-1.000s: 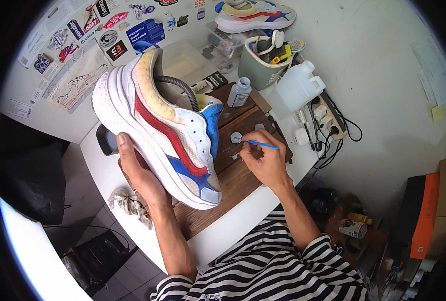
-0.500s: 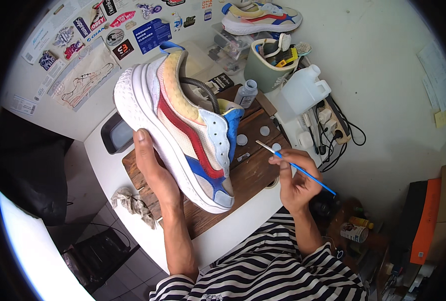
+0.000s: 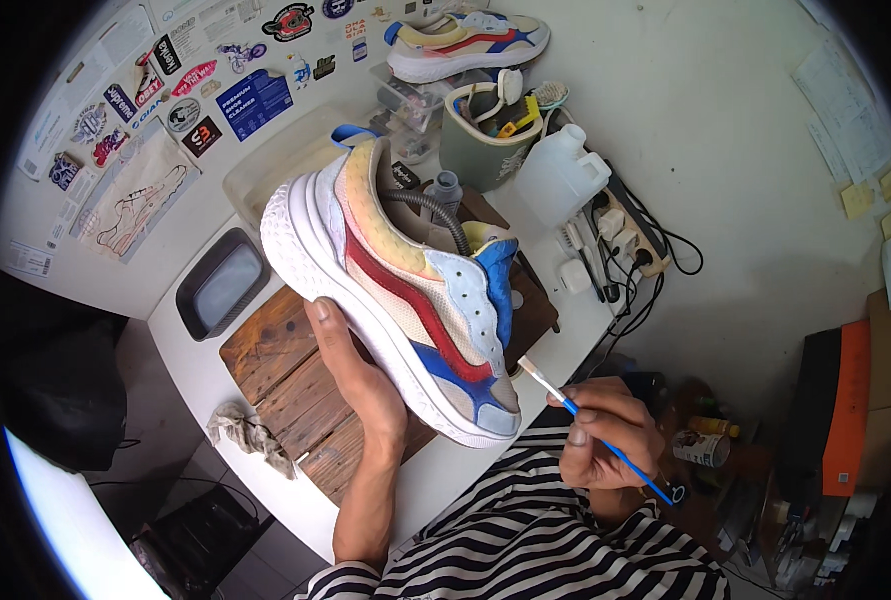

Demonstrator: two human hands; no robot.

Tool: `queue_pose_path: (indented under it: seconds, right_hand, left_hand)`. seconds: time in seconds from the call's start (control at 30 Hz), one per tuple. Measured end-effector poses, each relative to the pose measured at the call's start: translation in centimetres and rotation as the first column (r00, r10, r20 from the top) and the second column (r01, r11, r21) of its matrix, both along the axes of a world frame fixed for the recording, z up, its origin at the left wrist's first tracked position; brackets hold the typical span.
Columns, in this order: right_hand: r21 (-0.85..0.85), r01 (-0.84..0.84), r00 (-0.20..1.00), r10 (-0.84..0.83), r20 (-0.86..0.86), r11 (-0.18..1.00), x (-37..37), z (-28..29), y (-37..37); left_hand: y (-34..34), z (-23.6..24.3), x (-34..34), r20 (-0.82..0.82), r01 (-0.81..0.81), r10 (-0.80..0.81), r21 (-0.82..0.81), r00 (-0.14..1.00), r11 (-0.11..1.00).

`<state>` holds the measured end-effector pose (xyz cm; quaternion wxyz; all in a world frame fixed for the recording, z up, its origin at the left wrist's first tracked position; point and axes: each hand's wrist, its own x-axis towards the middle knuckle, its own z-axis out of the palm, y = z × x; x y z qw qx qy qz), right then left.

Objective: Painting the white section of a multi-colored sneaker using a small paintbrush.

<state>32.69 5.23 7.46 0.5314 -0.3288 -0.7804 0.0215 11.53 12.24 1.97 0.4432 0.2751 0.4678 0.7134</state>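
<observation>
The left hand's (image 3: 350,375) fingers are wrapped under the white sole of a multicoloured sneaker (image 3: 400,290), holding it tilted above the wooden board (image 3: 285,375). Just right of the sneaker's toe, the right hand's (image 3: 605,435) fingers pinch a blue-handled paintbrush (image 3: 590,425), bristles near the toe. Left of the board, a crumpled rag (image 3: 245,435) lies on the white worktop (image 3: 190,360).

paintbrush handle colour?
Blue, with a pale flat bristle tip; the paintbrush is held in the right hand. Head view shows it best.
</observation>
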Motion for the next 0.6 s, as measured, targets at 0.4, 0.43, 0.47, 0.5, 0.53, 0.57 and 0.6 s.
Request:
queue_pose_path:
  seconds: [0.4,0.43,0.47,0.5,0.53,0.57,0.6]
  right_hand:
    - [-0.054,0.018,1.0,-0.019,-0.003,0.998,-0.3,0.16,0.09]
    - [-0.057,0.016,1.0,-0.016,-0.007,0.998,-0.32,0.12,0.13]
    - [-0.057,0.017,1.0,-0.017,-0.007,0.998,-0.33,0.14,0.16]
    - [-0.058,0.011,1.0,-0.012,-0.007,0.998,-0.37,0.21,0.21]
    - [-0.059,0.005,1.0,-0.006,-0.008,0.998,-0.41,0.28,0.27]
    - [-0.06,0.005,1.0,-0.006,-0.007,0.998,-0.49,0.34,0.38]
    - [-0.058,0.0,1.0,-0.001,-0.004,0.998,-0.57,0.41,0.5]
  left_hand:
    - [-0.3,-0.34,1.03,0.01,-0.007,0.007,-0.021,1.0,1.0]
    - [-0.32,-0.27,1.0,0.006,-0.004,0.004,-0.015,1.0,1.0]
    - [-0.31,-0.25,1.02,0.003,0.0,0.0,-0.009,1.0,1.0]
    - [-0.3,-0.26,1.01,0.004,0.001,-0.001,-0.009,1.0,1.0]
    - [-0.28,-0.28,0.98,-0.003,0.016,-0.016,0.0,1.0,1.0]
    - [-0.28,-0.29,0.93,-0.011,0.029,-0.029,0.01,1.0,1.0]
    - [-0.31,-0.28,0.89,-0.011,0.029,-0.029,0.009,1.0,1.0]
